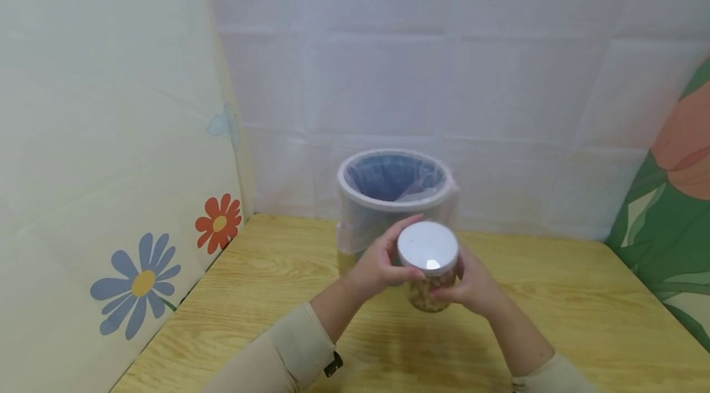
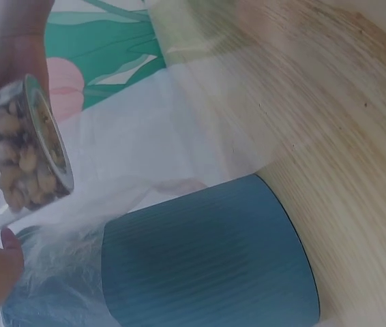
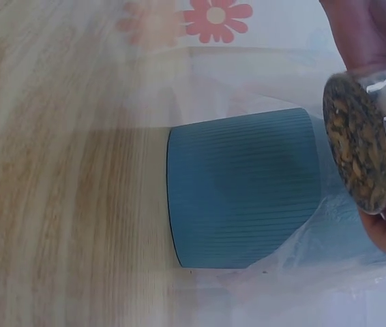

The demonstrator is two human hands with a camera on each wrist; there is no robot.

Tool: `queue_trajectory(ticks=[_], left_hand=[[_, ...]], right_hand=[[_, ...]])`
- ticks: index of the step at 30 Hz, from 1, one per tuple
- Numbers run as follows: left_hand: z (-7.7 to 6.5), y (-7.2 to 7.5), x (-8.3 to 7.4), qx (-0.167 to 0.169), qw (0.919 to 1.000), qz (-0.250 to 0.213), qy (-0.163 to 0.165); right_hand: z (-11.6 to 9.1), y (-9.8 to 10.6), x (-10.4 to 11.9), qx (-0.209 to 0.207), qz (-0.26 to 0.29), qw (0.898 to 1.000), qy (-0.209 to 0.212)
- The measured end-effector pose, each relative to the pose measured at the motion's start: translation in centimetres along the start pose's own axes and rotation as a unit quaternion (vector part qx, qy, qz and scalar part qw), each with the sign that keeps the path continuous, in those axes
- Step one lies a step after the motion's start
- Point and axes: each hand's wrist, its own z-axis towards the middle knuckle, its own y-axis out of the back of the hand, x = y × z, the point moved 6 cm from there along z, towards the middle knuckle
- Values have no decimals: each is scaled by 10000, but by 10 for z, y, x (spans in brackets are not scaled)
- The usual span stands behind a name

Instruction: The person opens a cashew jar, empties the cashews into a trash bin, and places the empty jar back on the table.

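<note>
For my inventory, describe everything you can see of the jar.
The jar is a short, clear cylinder, plastic-looking, with a round white lid on. Brown, nut-like pieces show inside. It is held lid up above the table, on the near side of the bin. The left hand grips it at the lid, the right hand lower down.

The left arm (image 1: 335,307) and right arm (image 1: 518,328) reach forward, converging, left fingers (image 1: 395,233) and right fingers (image 1: 450,294) curled inward.

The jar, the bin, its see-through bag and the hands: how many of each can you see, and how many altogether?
White-lidded jar: 1
Ribbed blue bin: 1
See-through bag: 1
Hands: 2, left hand and right hand
Total: 5
</note>
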Motion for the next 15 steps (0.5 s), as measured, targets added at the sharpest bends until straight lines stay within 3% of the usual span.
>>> queue_trajectory(ticks=[8, 11, 15], left_hand=[[-1, 2, 0, -401, 9985, 368, 104], [-1, 3, 1, -316, 9991, 267, 85], [-1, 3, 1, 23, 9998, 49, -191]], right_hand=[[1, -2, -2, -220, 32, 9996, -145], [1, -1, -1, -162, 65, 9998, -124], [2, 0, 2, -58, 52, 9999, -111]])
